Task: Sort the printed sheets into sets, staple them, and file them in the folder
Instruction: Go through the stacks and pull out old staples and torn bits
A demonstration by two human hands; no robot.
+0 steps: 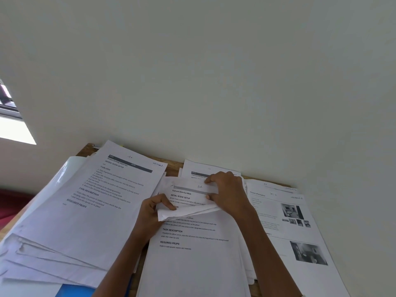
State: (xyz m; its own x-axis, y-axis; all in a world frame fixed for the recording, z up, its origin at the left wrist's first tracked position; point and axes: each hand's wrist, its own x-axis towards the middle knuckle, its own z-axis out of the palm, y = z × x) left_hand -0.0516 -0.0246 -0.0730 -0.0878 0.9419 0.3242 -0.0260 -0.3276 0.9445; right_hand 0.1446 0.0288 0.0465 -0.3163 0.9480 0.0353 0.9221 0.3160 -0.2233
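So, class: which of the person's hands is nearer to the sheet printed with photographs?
Right. The right hand grips the folded sheets just beside the photograph sheet; the left hand holds their other end, farther off.

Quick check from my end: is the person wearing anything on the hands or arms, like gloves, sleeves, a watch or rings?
Nothing that shows. The left hand and right hand are bare, no gloves, and no rings are visible. Both forearms are uncovered down to the bottom of the frame, with no sleeve, watch or wristband in view.
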